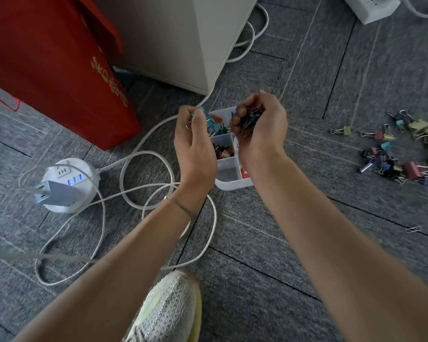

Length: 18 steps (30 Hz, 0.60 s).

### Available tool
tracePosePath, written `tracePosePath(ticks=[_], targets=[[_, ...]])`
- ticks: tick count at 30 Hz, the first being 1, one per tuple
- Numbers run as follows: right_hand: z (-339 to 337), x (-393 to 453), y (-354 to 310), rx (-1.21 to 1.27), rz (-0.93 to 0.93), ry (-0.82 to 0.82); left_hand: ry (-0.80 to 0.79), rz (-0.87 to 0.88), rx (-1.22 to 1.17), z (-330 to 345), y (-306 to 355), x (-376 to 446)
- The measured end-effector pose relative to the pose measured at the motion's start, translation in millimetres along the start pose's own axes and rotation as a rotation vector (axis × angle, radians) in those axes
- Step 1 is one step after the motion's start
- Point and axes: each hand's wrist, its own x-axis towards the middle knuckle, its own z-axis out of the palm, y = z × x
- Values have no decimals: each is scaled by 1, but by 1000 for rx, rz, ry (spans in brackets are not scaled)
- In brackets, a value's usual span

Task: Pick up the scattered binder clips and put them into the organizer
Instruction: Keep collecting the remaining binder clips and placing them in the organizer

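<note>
Fingers of the left hand (195, 141) pinch a teal binder clip (203, 117); fingers of the right hand (260, 124) are curled round a bunch of dark binder clips (251, 117). Both hands are held over the white compartmented organizer (232, 180) on the grey carpet (269, 267). Directly under the fingers, its compartments hold mixed coloured clips. Well to the right of the right hand lies a scattered pile of binder clips (400, 151). Left of the left hand: round white power hub (69, 183), looped white cable (139, 193), red bag (55, 60). Grey knit shoe (168, 309) below wrists.
</note>
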Motion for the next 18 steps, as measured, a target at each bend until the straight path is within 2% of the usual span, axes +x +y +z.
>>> tracePosePath(ticks=[5,12,18], targets=[[3,1,13,-154,-104,-58,49,-84,-115,0,4,2],[7,-4,16,-413,-219,-160,144,-298,-209,1,5,7],[4,-9,12,-360,-192,-281,122,-325,-254,6,0,8]])
